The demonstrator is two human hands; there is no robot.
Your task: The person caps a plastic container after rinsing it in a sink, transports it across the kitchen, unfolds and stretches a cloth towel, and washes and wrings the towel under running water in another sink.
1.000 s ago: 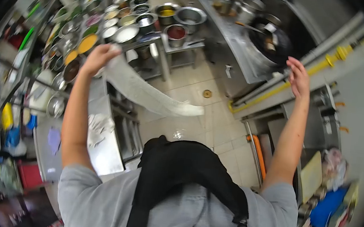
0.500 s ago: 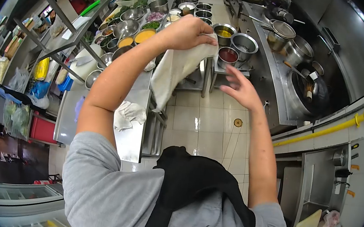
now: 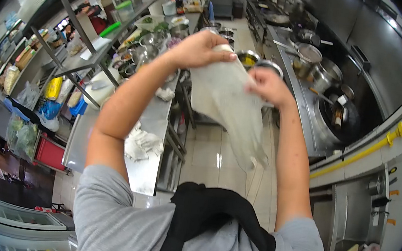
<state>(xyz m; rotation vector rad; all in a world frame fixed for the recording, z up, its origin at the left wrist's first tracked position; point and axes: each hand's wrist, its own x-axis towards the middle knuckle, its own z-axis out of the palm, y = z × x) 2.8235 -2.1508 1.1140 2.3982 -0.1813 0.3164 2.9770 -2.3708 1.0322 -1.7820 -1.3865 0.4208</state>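
A damp-looking whitish cloth [image 3: 224, 91] hangs in front of me above the floor, its lower corner swinging to the right. My left hand [image 3: 202, 50] grips the cloth's top edge, thumb stretched along it. On the other side, my right hand [image 3: 270, 86] has curled fingers at the cloth's right edge and seems to pinch it; motion blurs the fingertips. Another crumpled white cloth [image 3: 143, 143] lies on the steel counter [image 3: 142, 181] to my left. A smaller wadded cloth [image 3: 165, 94] rests further along that counter.
Pots, one with yellow liquid [image 3: 248, 59], stand beyond my hands. Along the right runs a cooking line with a large wok [image 3: 338, 119] and steel pots [image 3: 330, 71]. A yellow gas pipe [image 3: 371, 150] follows the right wall. Steel shelving [image 3: 82, 60] rises over the left counter.
My right hand has moved up and inward, from spread fingers to closing at the cloth's edge. The cloth has swung right and spread out between my hands. The view has tilted up slightly.
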